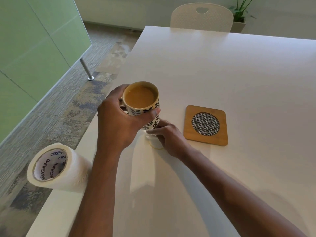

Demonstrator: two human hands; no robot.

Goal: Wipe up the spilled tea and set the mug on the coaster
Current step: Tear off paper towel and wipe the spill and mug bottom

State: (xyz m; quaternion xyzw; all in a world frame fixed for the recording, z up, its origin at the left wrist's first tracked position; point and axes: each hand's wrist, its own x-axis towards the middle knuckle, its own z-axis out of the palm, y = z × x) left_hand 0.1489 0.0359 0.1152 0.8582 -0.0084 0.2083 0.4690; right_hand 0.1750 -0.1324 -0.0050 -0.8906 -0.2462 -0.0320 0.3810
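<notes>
The left hand (118,124) holds the mug (142,105) lifted off the white bench (222,79), near the bench's left edge. Its fingers (153,113) are wrapped round the patterned wall of the mug and clamped on it, the thumb at the far rim by the handle. The mug is upright and nearly full of milky tea.

Just below the mug, the right hand (168,138) presses a small white wad of paper (151,136) onto the bench; its fingers are curled together over the wad, pinching it. A thin yellowish ring of spilled tea (156,147) shows on the bench at the near side of the wad, touching it; how much liquid lies under the paper is hard to tell.

The wooden coaster (206,124), with a round woven inset, lies flat to the right of the right hand, close beside it but apart from it, with nothing on it.

A paper towel roll (54,166) lies on its side at the left edge of the bench, its end overhanging toward the floor.
</notes>
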